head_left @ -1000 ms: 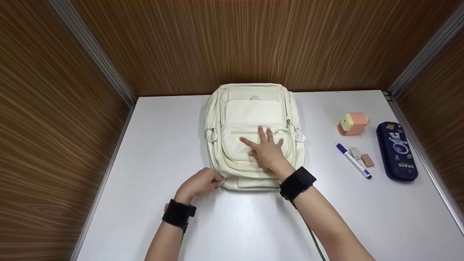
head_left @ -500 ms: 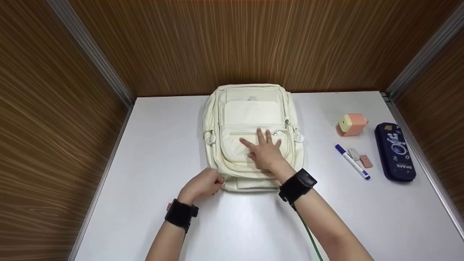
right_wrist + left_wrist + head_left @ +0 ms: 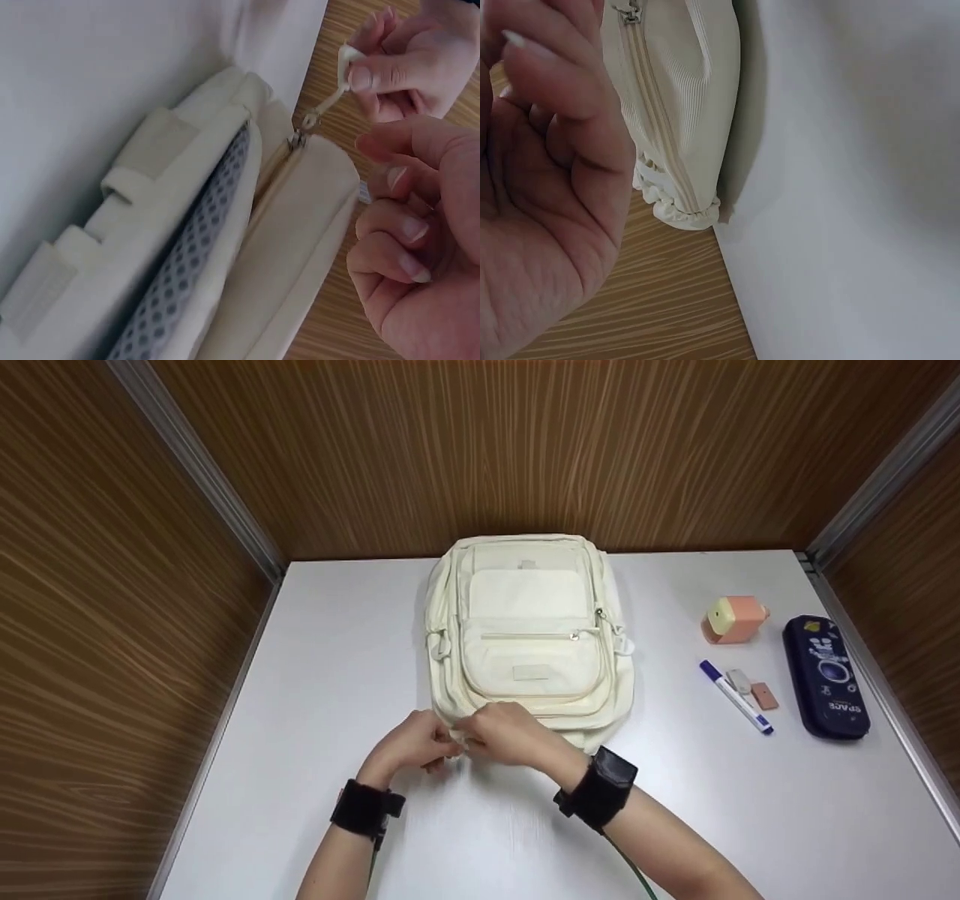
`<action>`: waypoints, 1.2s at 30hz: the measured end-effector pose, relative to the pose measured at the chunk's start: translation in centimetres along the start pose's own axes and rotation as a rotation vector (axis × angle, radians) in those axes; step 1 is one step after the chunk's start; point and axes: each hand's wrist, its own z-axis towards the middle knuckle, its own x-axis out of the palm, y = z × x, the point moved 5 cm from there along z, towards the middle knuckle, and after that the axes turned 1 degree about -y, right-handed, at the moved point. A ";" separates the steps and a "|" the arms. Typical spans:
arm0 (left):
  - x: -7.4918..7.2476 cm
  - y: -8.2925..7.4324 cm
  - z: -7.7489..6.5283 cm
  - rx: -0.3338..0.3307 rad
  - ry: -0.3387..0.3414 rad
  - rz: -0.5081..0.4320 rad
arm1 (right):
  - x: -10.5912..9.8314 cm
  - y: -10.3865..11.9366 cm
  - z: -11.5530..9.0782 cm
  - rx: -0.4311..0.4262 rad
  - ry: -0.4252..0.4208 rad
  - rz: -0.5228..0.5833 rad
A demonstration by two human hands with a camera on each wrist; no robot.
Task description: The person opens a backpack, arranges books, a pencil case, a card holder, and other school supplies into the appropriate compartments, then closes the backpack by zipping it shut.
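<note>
A cream backpack [image 3: 532, 592] lies front up on the white table. At its near left corner, my left hand [image 3: 414, 742] pinches a cream zipper pull [image 3: 346, 69], its cord stretched from the metal slider [image 3: 297, 140]. Close beside it is my right hand [image 3: 510, 733], fingers loosely curled; in the right wrist view its index fingertip comes near the bag's corner and nothing shows between the fingers. Grey mesh padding [image 3: 184, 259] shows along the bag's side there. In the left wrist view, another zipper [image 3: 649, 90] runs along the bag beyond the left hand [image 3: 547, 172].
Right of the bag stand a pink and yellow pencil sharpener [image 3: 735, 619] and a navy pencil case [image 3: 827, 679]. Between them and the front edge lie a marker [image 3: 735, 697], a white eraser-like piece [image 3: 739, 681] and a pinkish block [image 3: 764, 696]. Wood-grain panels [image 3: 480, 450] enclose the table.
My right hand has left the backpack's front pocket, where it lay spread, and moved down and left beside the left hand. The left hand stays at the near left corner, slightly lower.
</note>
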 end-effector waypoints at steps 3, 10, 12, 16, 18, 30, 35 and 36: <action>-0.1 -0.1 -0.1 0.009 -0.007 -0.020 | 1.2 0.5 -0.1 0.010 0.035 -0.060; -0.9 0.1 -0.3 0.046 -0.009 -0.065 | 2.6 0.4 -0.2 0.004 0.006 -0.069; -1.5 0.7 -0.1 0.002 -0.081 -0.106 | 2.6 0.3 -0.3 0.013 0.002 -0.049; -2.3 2.5 0.8 -0.151 -0.284 -0.195 | 2.6 0.2 -0.4 0.062 -0.008 0.000; -2.2 3.3 1.4 -0.209 -0.349 -0.219 | 2.5 0.2 -0.4 0.087 -0.023 0.027; -1.0 3.3 3.4 -0.261 -0.504 -0.299 | 2.4 0.0 -1.0 0.101 -0.114 -0.028; -1.4 2.7 3.1 -0.246 -0.552 -0.163 | 1.9 -0.4 -1.8 0.115 -0.104 -0.026; -1.5 2.6 3.1 -0.250 -0.557 -0.140 | 1.7 -0.5 -2.0 0.119 -0.103 -0.017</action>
